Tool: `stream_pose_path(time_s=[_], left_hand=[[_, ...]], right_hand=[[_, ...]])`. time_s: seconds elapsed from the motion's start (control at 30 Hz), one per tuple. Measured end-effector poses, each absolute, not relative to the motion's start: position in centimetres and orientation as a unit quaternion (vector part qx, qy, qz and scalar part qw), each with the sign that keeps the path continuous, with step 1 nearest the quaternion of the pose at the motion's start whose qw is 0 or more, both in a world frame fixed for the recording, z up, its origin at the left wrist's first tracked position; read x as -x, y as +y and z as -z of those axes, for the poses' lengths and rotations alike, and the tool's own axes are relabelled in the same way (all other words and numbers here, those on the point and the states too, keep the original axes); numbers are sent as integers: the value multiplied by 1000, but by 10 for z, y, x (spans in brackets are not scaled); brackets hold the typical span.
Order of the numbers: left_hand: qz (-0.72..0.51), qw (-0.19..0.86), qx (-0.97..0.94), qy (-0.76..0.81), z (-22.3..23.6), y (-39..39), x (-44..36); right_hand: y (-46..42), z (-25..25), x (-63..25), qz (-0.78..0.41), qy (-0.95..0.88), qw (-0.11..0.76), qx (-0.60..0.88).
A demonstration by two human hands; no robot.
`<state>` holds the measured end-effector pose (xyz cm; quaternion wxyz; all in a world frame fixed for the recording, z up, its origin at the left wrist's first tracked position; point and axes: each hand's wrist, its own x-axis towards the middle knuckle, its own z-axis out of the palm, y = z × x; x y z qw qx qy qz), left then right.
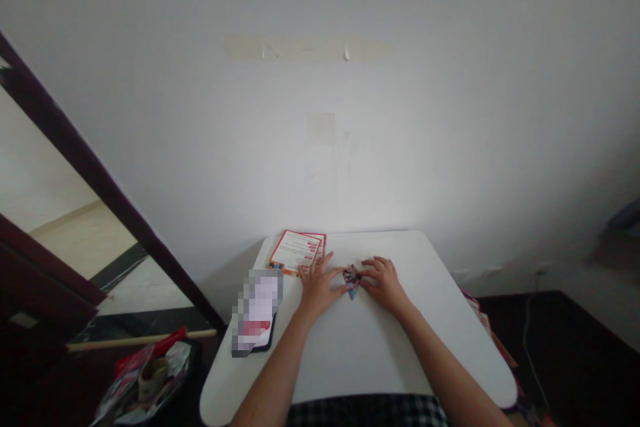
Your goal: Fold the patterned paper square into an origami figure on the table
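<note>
A small piece of folded, colourfully printed paper (352, 280) lies on the white table, its narrow blue tip pointing toward me. On its left side, my left hand (319, 285) holds the edge with thumb and index finger, the other fingers spread over the printed sheets. From the right, my right hand (386, 284) grips the opposite edge between thumb and fingers. The printed sheets (295, 250) with red borders lie partly under my left fingertips. Fine folds in the paper are too small to make out.
The white table (360, 353) stands against a wall (320, 173). A phone (257, 310), its screen blurred out, lies on the left side. An open bag of rubbish (150, 380) is on the floor at left, and a cable (527, 340) hangs at right.
</note>
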<state>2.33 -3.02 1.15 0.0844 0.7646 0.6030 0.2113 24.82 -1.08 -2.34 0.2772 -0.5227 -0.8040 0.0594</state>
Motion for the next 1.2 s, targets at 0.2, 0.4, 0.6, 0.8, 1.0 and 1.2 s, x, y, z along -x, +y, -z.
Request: stream_pose_path(time_s=[0.2,0.4,0.6,0.8,1.0,1.2], left_hand=[[-220,95,-764,599,-14,-31,-23],[-225,89,-768,594,-9,-27,-22],[-230,81,-767,593,-6,-26,-22],[-230,84,-764,597,-9,-26,-24],[-226,99,-754,609,-12,-25,-26],[-212,115,-753,613,-14,-23,-28]], right_hand=[[-11,25,-250,-57,-801,304,512],[-10,25,-251,-64,-803,319,499],[-7,30,-250,-57,-798,335,498],[-4,31,-249,-53,-791,331,511],[-5,27,-239,-44,-759,319,566],[-6,22,-230,-3,-750,329,574]])
